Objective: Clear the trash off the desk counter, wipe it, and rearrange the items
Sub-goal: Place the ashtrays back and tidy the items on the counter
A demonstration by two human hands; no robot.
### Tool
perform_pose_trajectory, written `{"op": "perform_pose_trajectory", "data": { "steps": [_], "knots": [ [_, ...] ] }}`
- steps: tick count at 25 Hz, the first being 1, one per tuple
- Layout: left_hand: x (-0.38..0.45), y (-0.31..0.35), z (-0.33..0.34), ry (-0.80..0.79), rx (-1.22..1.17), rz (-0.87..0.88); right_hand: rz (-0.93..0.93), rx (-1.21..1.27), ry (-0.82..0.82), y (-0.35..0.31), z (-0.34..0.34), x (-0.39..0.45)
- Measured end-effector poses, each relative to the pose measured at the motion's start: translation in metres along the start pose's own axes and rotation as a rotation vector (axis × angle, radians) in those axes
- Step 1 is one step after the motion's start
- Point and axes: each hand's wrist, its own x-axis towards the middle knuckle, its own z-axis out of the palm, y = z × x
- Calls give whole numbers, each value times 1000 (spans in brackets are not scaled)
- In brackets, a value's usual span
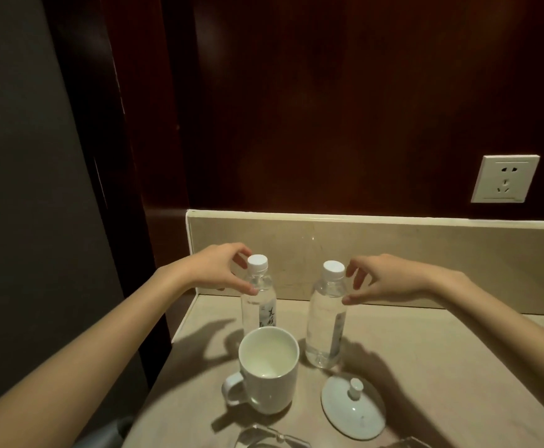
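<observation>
A person's two bare arms reach forward over a beige stone counter (425,367) set against a dark wood wall; the view looks down from head height.

The left hand (222,270) sits at the neck of the left bottle (259,305), thumb tip touching its shoulder and fingers curved beside the white cap; whether it truly pinches the bottle or only brushes it, I cannot tell. The right hand (380,279) hovers just beside the right bottle (325,318), thumb and fingers spread apart and curved, thumb tip about touching the bottle's shoulder, nothing clamped. Both bottles stand upright, clear, capped, near the back of the counter, a little apart from each other.

In front of the left bottle stands a white mug (267,370), open and apparently empty, handle to the left; to its right a white lid (353,405) lies flat on the counter, knob up, off the mug. A clear glass object (270,439) shows at the bottom edge, too cropped to name. A wall socket (505,179) sits at upper right.

No trash or cloth is visible, and the counter looks clean, so clearing and wiping seem done; the work appears to be in the rearranging stage, with the bottles being lined up and the lid likely still to go on the mug.
</observation>
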Motion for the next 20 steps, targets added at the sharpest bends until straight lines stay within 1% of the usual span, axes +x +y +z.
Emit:
{"op": "perform_pose_trajectory", "data": {
  "steps": [2, 4, 6, 8, 12, 17, 20],
  "knots": [
    [7, 2, 2, -20, -127, 40, -52, 83, 29, -3, -5, 5],
    [10, 2, 5, -71, -206, 75, -122, 131, 39, -8, -5, 10],
    [13, 0, 10, -130, -228, 96, -194, 130, 32, -14, -5, 15],
    [13, -1, 13, -159, -242, 91, -228, 97, 3, -16, -5, 21],
    [13, 0, 14, -160, -269, 93, -227, 58, -30, -12, -3, 32],
    [10, 8, 13, -146, -248, 97, -263, 31, -19, -11, -6, 28],
    [15, 17, 13, -93, -205, 103, -242, -1, 3, 2, -11, 20]
  ]
}}
